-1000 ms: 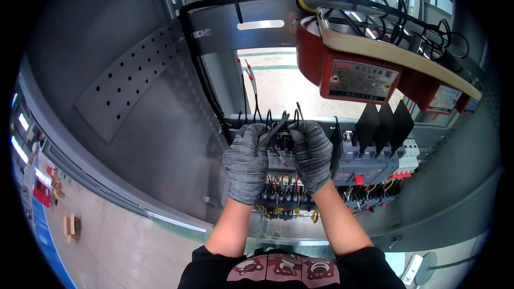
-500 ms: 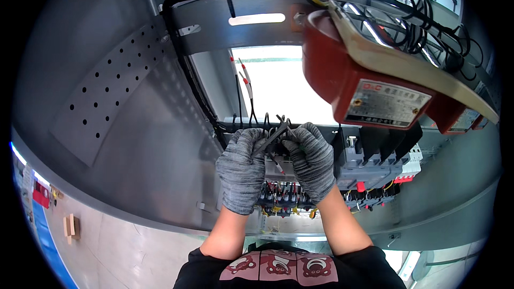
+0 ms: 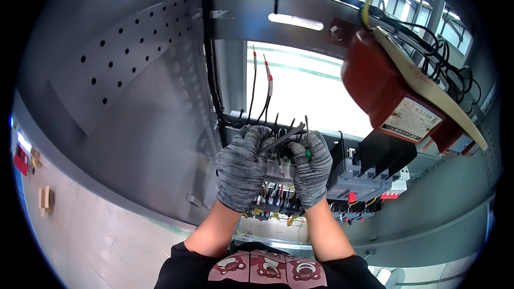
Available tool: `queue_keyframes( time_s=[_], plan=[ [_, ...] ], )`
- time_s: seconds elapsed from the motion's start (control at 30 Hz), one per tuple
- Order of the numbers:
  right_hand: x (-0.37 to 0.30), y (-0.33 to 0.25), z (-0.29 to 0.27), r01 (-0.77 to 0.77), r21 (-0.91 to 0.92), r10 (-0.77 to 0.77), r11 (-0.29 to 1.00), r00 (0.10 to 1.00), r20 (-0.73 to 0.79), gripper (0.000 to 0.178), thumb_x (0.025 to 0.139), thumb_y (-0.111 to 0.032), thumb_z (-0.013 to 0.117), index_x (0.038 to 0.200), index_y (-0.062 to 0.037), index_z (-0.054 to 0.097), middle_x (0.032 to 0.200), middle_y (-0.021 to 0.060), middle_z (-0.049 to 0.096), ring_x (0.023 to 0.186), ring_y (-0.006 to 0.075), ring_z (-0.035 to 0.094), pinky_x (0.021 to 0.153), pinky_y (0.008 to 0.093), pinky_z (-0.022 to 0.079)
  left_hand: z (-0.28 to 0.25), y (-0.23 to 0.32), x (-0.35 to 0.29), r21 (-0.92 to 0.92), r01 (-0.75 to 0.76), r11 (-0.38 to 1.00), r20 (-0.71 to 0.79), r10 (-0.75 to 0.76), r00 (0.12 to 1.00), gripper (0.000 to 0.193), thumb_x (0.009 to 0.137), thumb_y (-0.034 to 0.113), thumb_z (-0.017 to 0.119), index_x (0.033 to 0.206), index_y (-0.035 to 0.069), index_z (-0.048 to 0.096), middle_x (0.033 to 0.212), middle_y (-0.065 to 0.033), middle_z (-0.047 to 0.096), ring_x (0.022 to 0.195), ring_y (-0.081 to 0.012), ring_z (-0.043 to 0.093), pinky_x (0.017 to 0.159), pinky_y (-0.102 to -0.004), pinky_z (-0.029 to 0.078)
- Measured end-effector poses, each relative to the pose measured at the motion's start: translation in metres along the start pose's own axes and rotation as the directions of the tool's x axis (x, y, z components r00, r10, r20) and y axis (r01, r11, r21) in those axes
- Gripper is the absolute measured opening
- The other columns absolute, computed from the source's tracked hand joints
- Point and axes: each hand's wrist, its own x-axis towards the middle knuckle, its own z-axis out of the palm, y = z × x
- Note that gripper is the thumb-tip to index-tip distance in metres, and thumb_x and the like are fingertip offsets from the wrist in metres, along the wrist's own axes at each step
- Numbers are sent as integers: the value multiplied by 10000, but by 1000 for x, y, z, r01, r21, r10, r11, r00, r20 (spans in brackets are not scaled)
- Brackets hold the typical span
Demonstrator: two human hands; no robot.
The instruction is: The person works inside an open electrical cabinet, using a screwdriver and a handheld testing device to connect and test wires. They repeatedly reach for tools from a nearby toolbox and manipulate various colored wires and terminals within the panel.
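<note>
My left hand point(image 3: 242, 168), in a grey striped knit glove, is closed at the lower end of a flat dark strip point(image 3: 284, 138). The strip slants up and right across the gap to my right hand point(image 3: 311, 170), gloved the same way. That hand's fingers are curled, and a small green piece point(image 3: 309, 153) shows between them. A thin dark rod point(image 3: 307, 124) rises above it, seemingly the same object. Behind and between the hands stand several short black wires point(image 3: 277, 119). One wire with a white-and-red end point(image 3: 281, 168) hangs down between the wrists.
I am leaning into a grey metal cabinet with a perforated plate point(image 3: 120, 51) on its left wall. A dark red block-shaped device point(image 3: 375, 83) hangs at upper right. Grey breakers point(image 3: 356, 182) sit right of my hands. Loose wires with red sleeves point(image 3: 269, 77) stand behind my left hand.
The view has tilted and shifted, so the cabinet and red device appear farther right. Both hands stay close together at the wires. The green piece and thin rod at my right hand show more plainly.
</note>
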Motion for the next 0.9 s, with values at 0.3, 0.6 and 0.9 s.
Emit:
queue_keyframes(
  time_s=[0.3,0.6,0.9],
  plan=[
    [-4,15,8,-29,70,39,997,989,-146,116,839,21,620,947,13,658,861,90,674,792,156,641,734,270,506,5,-4,3,-24,-39,999,-75,37,997,125,823,84,646,942,45,657,880,-134,655,800,-317,651,696,-371,521],
    [-3,4,2,-36,-10,36,999,999,-32,108,832,10,645,939,21,641,880,110,655,801,176,638,731,284,508,3,-5,0,-29,-22,999,-69,20,997,140,844,135,626,956,60,661,895,-131,660,816,-315,650,713,-381,522],
    [4,3,-8,85,-259,-59,962,993,106,106,856,-52,627,941,7,646,894,145,629,808,273,633,731,329,502,2,-6,0,-9,-63,998,-43,62,997,173,815,86,634,979,35,653,906,-142,662,826,-319,654,739,-383,524]
  ],
)
